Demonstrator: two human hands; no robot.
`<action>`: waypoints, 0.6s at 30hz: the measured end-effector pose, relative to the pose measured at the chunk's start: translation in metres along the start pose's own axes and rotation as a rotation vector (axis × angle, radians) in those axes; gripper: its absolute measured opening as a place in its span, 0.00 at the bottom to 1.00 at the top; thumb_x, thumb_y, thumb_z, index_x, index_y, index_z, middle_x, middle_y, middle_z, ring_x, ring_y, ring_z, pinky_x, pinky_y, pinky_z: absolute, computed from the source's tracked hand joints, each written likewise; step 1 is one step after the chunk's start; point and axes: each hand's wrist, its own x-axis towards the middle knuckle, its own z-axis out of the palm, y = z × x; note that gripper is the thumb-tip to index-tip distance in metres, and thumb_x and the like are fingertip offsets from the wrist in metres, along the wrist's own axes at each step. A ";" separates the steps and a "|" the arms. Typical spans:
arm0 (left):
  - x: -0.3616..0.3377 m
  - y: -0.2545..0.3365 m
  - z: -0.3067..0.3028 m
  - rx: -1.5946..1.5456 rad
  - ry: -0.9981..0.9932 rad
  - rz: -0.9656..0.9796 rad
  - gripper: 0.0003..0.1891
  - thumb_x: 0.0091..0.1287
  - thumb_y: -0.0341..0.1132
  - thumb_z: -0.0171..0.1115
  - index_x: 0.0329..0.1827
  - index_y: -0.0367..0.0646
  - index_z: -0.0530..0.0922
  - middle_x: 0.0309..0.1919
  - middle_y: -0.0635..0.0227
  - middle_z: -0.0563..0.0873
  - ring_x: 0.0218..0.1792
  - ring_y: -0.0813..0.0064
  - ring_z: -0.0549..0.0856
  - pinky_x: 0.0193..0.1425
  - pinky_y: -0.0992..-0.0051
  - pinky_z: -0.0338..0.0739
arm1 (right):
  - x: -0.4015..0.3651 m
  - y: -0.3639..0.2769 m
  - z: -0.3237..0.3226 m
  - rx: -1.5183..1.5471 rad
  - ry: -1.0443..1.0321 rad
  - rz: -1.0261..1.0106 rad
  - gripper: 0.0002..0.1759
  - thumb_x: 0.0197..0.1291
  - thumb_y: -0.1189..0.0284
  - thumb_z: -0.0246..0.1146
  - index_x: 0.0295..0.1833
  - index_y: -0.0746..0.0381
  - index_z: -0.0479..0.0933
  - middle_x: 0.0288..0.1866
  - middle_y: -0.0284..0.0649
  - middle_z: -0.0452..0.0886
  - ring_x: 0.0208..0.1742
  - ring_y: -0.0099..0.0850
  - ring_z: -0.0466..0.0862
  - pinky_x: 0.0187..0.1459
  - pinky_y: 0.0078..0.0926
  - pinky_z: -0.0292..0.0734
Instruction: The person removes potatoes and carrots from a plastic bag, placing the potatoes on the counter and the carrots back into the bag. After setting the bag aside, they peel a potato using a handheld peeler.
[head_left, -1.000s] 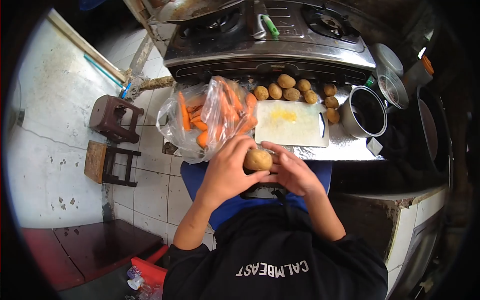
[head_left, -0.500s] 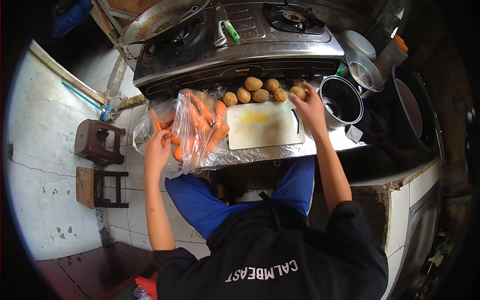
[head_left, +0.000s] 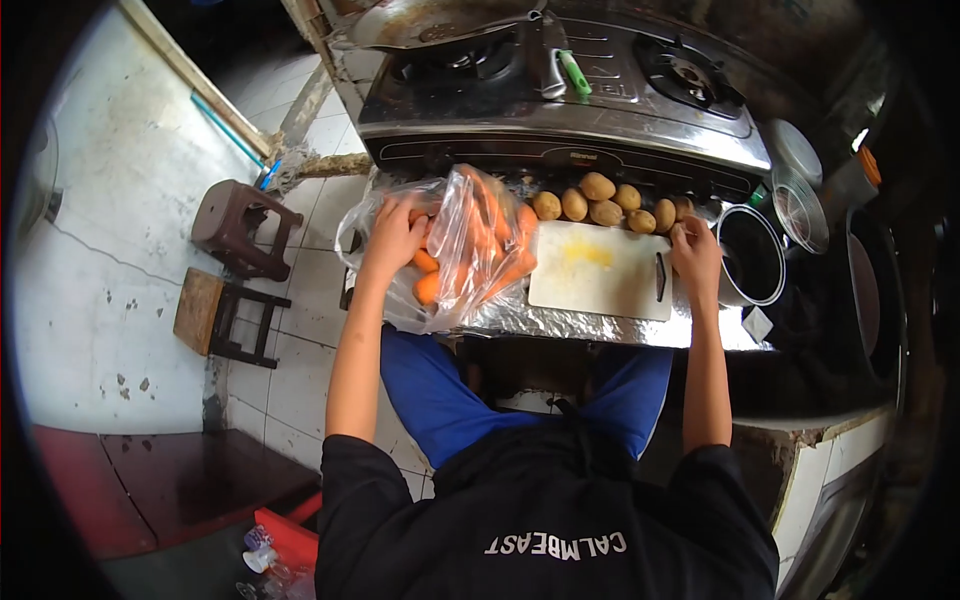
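My left hand reaches into the mouth of a clear plastic bag full of carrots. Its fingers bend down over carrots at the bag's left side, and the fingertips are hidden, so a grip cannot be made out. At the right end of a white cutting board, my right hand is lowered with its fingers apart and nothing visible in them. Just beyond these fingers is a potato, the last of several potatoes grouped behind the board. Yellow stains mark the board.
Behind the potatoes stands a gas stove, with a large pan and a green-handled knife on it. A metal pot and a wire strainer stand at right. Two stools are on the floor at left.
The view has shifted, so the counter appears further right. My left hand has moved deeper over the carrots. The right hand has let go of a potato, which now sits against the others, and drawn back nearer me.
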 end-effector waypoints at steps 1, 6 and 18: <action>0.004 0.002 -0.003 0.007 0.009 -0.018 0.16 0.67 0.29 0.55 0.57 0.41 0.78 0.55 0.49 0.80 0.58 0.44 0.77 0.63 0.56 0.72 | -0.003 0.005 0.001 0.052 -0.041 -0.002 0.19 0.61 0.72 0.64 0.56 0.69 0.78 0.47 0.53 0.85 0.47 0.44 0.86 0.51 0.35 0.79; 0.031 -0.018 0.000 -0.077 -0.127 0.131 0.14 0.65 0.27 0.52 0.47 0.37 0.85 0.44 0.48 0.87 0.49 0.47 0.84 0.57 0.58 0.77 | -0.023 0.015 0.012 -0.044 -0.060 -0.170 0.18 0.60 0.72 0.65 0.55 0.66 0.79 0.50 0.50 0.83 0.50 0.44 0.83 0.54 0.37 0.77; 0.102 0.019 0.003 0.286 -0.551 -0.465 0.12 0.60 0.30 0.64 0.44 0.36 0.86 0.48 0.48 0.87 0.53 0.55 0.86 0.55 0.61 0.81 | -0.035 -0.001 0.003 -0.016 -0.048 -0.148 0.19 0.60 0.72 0.66 0.57 0.65 0.78 0.51 0.48 0.84 0.50 0.41 0.84 0.53 0.35 0.78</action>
